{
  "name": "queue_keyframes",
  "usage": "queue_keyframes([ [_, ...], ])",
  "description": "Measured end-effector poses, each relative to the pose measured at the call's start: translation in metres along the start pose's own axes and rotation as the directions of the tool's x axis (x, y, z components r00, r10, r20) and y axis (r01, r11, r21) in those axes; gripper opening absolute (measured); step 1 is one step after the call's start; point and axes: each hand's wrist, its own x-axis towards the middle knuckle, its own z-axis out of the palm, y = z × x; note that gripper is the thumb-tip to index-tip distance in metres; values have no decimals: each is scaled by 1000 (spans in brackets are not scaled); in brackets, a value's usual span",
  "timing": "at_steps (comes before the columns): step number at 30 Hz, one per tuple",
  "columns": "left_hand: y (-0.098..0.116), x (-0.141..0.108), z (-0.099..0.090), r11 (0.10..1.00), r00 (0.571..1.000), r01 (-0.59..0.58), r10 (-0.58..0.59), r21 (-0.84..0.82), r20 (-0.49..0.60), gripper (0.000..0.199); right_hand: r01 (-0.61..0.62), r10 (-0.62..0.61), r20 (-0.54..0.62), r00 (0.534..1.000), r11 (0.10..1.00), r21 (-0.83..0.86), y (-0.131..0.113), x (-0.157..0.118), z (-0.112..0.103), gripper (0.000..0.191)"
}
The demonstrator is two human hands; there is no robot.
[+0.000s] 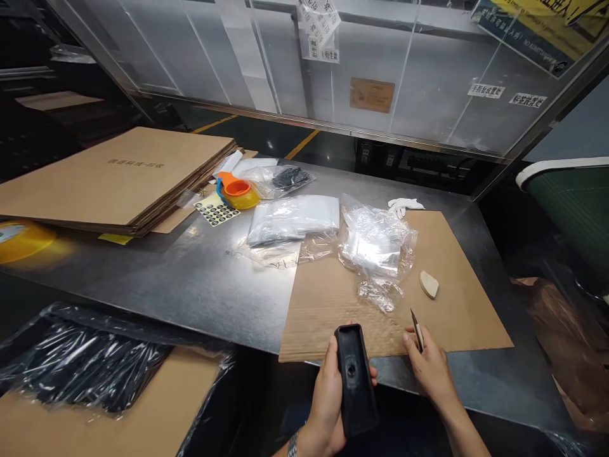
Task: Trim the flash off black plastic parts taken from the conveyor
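Note:
My left hand (328, 397) is wrapped round a long black hollow part (356, 381), its open side facing up with a round hole inside. To the right, my right hand (429, 363) pinches a slim pointed tool (417, 330), a knife or pen-like blade, tip pointing up and away. Both hands are at the near edge of a flat cardboard sheet (457, 317). A small pale beige block (429, 284) lies on the sheet beyond my right hand. Crumpled clear plastic bags (375, 244) rest on the sheet's far left part.
A stack of cardboard (118, 171) stands on the metal table (214, 285) at left. Near it are an orange tape dispenser (235, 185), a sticker sheet (216, 209) and white packets (295, 219). A white glove (404, 205) lies behind. Black plastic-wrapped parts (90, 368) sit lower left.

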Motion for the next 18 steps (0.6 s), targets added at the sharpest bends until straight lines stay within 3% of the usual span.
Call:
queue_keyframes([
  [5,1,3,0,998,996,66,-66,15,59,60,-43,-6,-156,988,951,-307,16,20,-9,28],
  [9,2,4,-2,995,989,100,-100,7,110,62,-28,-80,-199,977,873,-486,24,32,-10,27],
  [15,-1,10,-3,993,985,116,-113,-20,132,62,52,-214,-203,956,799,-599,33,35,-5,26],
  [18,-4,25,-6,997,995,3,-11,79,101,61,113,-290,-214,933,800,-589,34,39,-5,29],
])
